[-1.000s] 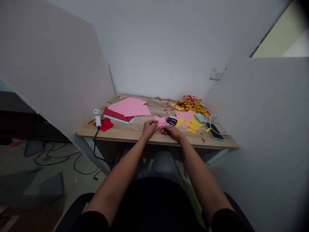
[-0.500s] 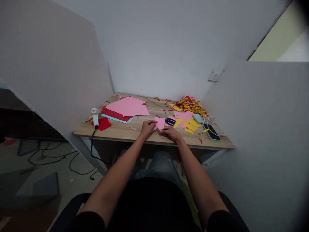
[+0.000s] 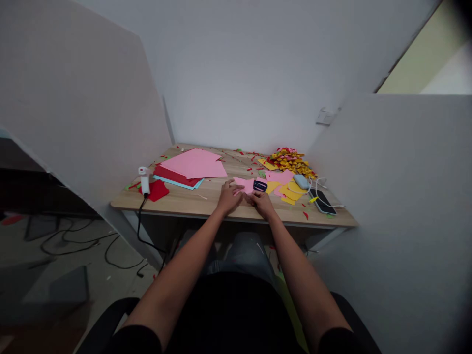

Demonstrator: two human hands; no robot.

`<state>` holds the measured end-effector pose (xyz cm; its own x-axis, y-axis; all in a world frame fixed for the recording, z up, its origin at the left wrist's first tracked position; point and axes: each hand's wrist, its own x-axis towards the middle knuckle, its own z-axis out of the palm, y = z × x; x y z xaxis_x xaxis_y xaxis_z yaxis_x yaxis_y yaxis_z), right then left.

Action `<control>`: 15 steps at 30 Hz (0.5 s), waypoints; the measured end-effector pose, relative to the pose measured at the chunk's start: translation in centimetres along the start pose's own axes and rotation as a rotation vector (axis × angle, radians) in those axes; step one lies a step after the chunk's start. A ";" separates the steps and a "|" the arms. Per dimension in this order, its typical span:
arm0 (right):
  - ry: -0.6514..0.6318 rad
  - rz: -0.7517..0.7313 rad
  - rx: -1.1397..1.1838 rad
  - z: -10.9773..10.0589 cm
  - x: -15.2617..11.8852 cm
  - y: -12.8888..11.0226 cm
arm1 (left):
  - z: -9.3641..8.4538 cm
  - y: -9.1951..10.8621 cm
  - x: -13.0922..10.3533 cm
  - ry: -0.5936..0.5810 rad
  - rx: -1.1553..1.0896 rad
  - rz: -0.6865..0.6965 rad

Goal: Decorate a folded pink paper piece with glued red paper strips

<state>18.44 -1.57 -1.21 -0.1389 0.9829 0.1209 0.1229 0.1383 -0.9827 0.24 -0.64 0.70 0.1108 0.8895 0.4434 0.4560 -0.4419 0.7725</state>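
Observation:
A small piece of pink paper (image 3: pixel 245 185) lies low over the front middle of the table, between my two hands. My left hand (image 3: pixel 230 197) rests on its left side, thumb and fingers closed on the paper's near edge. At the lower right, my right hand (image 3: pixel 262 202) pinches the same paper. Just right of the paper are the dark handles of a pair of scissors (image 3: pixel 260 186), whose blades are hidden under it. Beyond the scissors, yellow paper pieces (image 3: pixel 291 191) and pink scraps (image 3: pixel 279 176) overlap one another.
Large pink sheets (image 3: pixel 195 162) cover red and blue ones at the left. A white handheld device (image 3: pixel 144 181) stands by red paper (image 3: pixel 158 190). A heap of yellow and red folded paper (image 3: pixel 292 162), a phone (image 3: pixel 322 202) and a cabled pale-blue box (image 3: pixel 301 181) lie right.
The pink paper has turned and lies flatter. My left hand has shifted right and nearer to me, its fingers now more over the paper. My right hand has moved slightly right.

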 end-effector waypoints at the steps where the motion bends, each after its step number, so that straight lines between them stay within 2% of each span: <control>1: 0.007 -0.001 0.001 0.0 0.0 0.0 | -0.1 0.3 -0.1 -0.022 0.043 0.038; 5: 0.002 -0.014 0.001 0.0 0.1 -0.2 | -0.4 1.3 -0.8 -0.131 0.203 0.176; 10: -0.051 -0.044 -0.021 0.2 -0.3 -0.7 | -0.4 2.1 -1.4 -0.102 0.345 0.239; 15: -0.066 -0.087 -0.079 0.3 -0.8 -0.8 | -0.5 2.0 -1.4 -0.097 0.424 0.260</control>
<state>18.19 -2.50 -0.59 -0.2163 0.9569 0.1937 0.1845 0.2349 -0.9544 0.59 -2.79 1.88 0.3407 0.7716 0.5371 0.7183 -0.5822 0.3808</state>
